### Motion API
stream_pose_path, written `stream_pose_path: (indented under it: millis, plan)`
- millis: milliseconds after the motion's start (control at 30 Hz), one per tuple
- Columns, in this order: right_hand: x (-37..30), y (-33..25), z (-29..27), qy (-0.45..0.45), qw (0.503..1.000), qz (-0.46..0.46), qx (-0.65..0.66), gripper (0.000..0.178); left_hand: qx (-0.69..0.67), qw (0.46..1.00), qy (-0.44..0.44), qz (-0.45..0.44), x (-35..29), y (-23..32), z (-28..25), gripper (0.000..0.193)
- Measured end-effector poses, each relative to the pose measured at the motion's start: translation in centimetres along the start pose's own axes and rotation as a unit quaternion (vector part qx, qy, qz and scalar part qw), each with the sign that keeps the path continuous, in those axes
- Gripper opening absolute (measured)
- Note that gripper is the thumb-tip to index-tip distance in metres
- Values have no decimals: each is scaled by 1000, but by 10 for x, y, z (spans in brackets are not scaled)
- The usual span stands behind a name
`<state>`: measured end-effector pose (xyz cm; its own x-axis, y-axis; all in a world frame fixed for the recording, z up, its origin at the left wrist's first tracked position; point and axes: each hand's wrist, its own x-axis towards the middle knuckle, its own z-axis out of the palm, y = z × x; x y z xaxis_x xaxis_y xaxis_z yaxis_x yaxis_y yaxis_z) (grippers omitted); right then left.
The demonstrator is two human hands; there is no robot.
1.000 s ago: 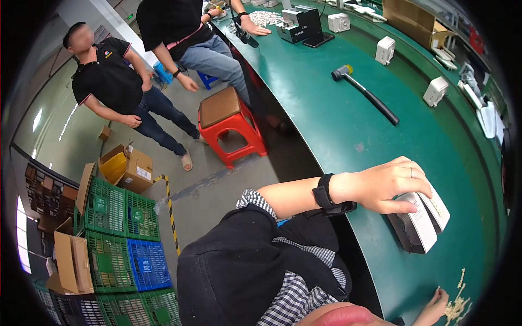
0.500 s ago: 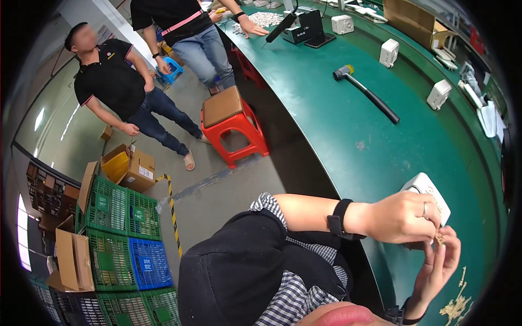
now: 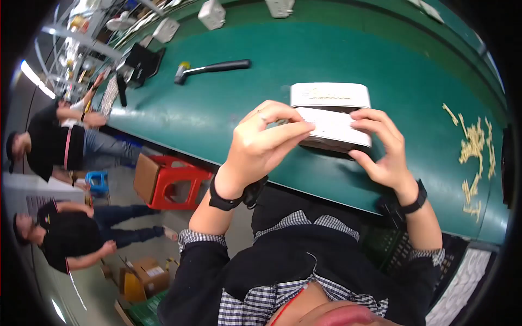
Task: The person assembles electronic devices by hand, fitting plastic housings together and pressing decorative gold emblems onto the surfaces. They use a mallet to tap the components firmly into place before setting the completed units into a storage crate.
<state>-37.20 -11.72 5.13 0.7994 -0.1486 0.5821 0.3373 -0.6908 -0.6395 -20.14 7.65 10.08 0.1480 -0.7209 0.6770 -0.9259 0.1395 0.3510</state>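
Note:
A white, rounded rectangular housing [image 3: 329, 129] with a dark lower side sits in front of me on the green bench. My right hand [image 3: 383, 144] grips its right end, fingers over the top and thumb at the near edge. At the left end, my left hand [image 3: 266, 136] has thumb and forefinger pinched together against the white top; whatever is between them is too small to make out. Just behind stands a second white housing [image 3: 304, 96], with a row of small beige pieces [image 3: 330, 95] along its top.
A loose pile of thin beige pieces [image 3: 473, 144] lies to the right. Farther left are a hammer [image 3: 217, 67] and a black box-shaped device [image 3: 138, 64]. White socket-like units [image 3: 212, 14] line the far side. A red stool [image 3: 174, 182] and two people stand beyond the bench's left edge.
The head view has swung round to face the bench. My hands, earlier close together at a small beige piece, are now apart at the two ends of the nearer housing.

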Motion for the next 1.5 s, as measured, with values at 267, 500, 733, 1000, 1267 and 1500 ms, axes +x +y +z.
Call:
stream_pose_path:
  millis: [267, 500, 733, 1000, 1267, 1500]
  plan:
    - [-19, 11, 2, 58, 991, 62, 101, 44, 0, 997, -47, 62, 11, 2, 37, 23]
    - [-18, 13, -1, 58, 996, 21, 65, 46, -2, 995, -73, 68, 16, 1, 40, 27]
    - [-17, 13, 0, 61, 996, 20, 59, 46, 0, 995, -80, 64, 19, 4, 40, 28]
    - [-14, 9, -1, 48, 999, -18, 14, 48, 63, 989, -104, 80, 21, 10, 33, 28]
    - [-15, 11, 0, 44, 999, 1, 17, 49, -3, 995, -67, 71, 15, 3, 40, 28]
    - [-16, 12, 2, 42, 999, 3, 28, 48, 29, 992, -102, 66, 16, 10, 37, 30]
